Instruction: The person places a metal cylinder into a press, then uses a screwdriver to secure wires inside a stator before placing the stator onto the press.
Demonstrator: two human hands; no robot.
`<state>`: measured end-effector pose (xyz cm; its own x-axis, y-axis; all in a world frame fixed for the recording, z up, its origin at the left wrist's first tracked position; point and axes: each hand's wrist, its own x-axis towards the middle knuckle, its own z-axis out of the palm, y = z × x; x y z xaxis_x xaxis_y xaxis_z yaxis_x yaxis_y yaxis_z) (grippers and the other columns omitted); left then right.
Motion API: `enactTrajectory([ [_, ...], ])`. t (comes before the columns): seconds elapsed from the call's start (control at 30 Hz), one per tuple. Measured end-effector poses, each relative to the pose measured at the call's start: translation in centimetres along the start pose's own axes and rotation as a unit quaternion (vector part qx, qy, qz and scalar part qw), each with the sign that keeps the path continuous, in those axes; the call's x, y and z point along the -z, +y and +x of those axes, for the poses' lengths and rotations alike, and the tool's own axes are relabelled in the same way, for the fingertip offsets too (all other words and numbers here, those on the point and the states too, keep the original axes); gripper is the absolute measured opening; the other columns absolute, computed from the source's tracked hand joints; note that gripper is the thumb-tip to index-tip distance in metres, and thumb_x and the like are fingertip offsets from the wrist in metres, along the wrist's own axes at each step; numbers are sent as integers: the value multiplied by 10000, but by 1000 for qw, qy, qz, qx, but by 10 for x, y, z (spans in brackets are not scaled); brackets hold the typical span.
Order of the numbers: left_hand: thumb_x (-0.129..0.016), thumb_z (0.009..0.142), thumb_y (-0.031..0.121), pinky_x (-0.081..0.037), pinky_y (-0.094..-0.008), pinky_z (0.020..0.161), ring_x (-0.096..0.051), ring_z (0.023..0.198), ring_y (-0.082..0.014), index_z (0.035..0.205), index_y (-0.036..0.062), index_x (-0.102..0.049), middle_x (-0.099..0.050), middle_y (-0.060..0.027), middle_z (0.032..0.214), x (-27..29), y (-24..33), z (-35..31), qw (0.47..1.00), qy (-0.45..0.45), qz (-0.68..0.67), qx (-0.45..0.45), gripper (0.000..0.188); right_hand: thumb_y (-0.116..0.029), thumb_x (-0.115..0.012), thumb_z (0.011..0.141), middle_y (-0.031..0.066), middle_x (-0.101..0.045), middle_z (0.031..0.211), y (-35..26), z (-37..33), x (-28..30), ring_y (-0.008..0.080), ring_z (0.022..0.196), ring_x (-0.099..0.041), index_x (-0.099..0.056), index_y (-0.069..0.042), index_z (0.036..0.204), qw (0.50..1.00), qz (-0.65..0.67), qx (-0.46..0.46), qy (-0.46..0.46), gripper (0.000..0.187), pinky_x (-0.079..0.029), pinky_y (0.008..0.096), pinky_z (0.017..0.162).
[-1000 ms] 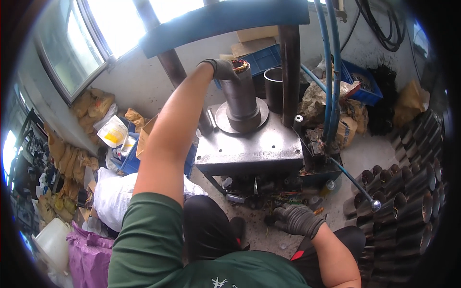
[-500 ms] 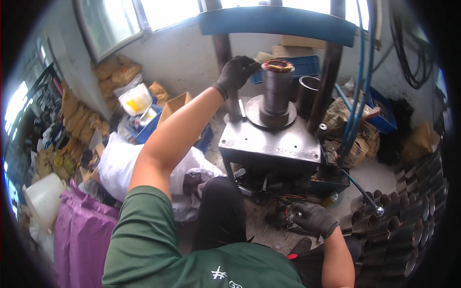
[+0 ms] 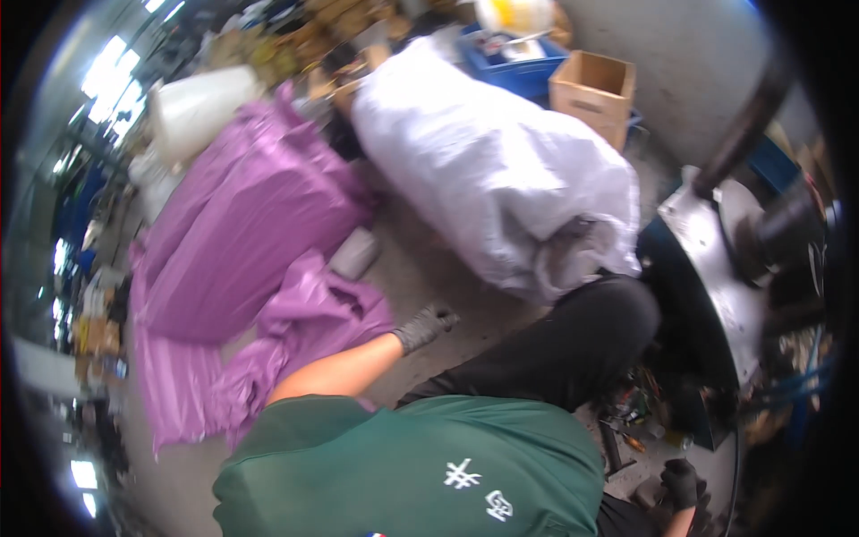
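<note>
My left hand (image 3: 428,328), in a dark grey glove, is over the floor beside the crumpled end of a purple sack (image 3: 250,215). Its fingers are curled in, and whatever they may hold does not show. At the lower right, my right hand (image 3: 682,485), in a dark glove, looks closed; anything in it is hidden. Nearest to it on the floor lie a dark T-shaped tool (image 3: 612,450) and a small orange-handled tool (image 3: 633,443). The metal press plate (image 3: 716,268) with a dark cylinder (image 3: 787,237) stands at the right, blurred.
A large white sack (image 3: 492,152) lies ahead of my knee. Behind it stand a cardboard box (image 3: 591,98) and a blue crate (image 3: 523,76). A white bucket (image 3: 201,107) rests beyond the purple sack. A dark post (image 3: 747,125) rises from the press plate.
My view has swung left, away from the press. My left hand has come down from beside the upright cylinder to near the purple sack. My right hand now appears at the lower right.
</note>
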<state>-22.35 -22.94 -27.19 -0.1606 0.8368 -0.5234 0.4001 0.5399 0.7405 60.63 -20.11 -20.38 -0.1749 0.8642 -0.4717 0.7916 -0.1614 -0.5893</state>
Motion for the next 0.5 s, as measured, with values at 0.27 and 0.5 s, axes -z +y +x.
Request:
enactTrajectory([
  [0.27, -728, 927, 349, -560, -447, 922, -731, 1029, -370, 1125, 43, -744, -757, -231, 1093, 3, -206, -34, 929, 285, 69, 224, 364, -64, -649, 864, 97, -633, 853, -63, 25, 17, 242, 582, -666, -615, -35, 1050, 958, 165, -232, -30, 191, -583, 368, 476],
  [0.5, -750, 902, 383, -508, -510, 1039, -578, 1297, -385, 1289, 148, -666, -619, -166, 1390, 93, -181, 1, 884, 436, 166, 25, 461, -132, -645, 899, 71, -621, 798, -14, 36, 40, 217, 495, -607, -586, -99, 1015, 946, 190, -256, 50, 134, -476, 351, 397],
])
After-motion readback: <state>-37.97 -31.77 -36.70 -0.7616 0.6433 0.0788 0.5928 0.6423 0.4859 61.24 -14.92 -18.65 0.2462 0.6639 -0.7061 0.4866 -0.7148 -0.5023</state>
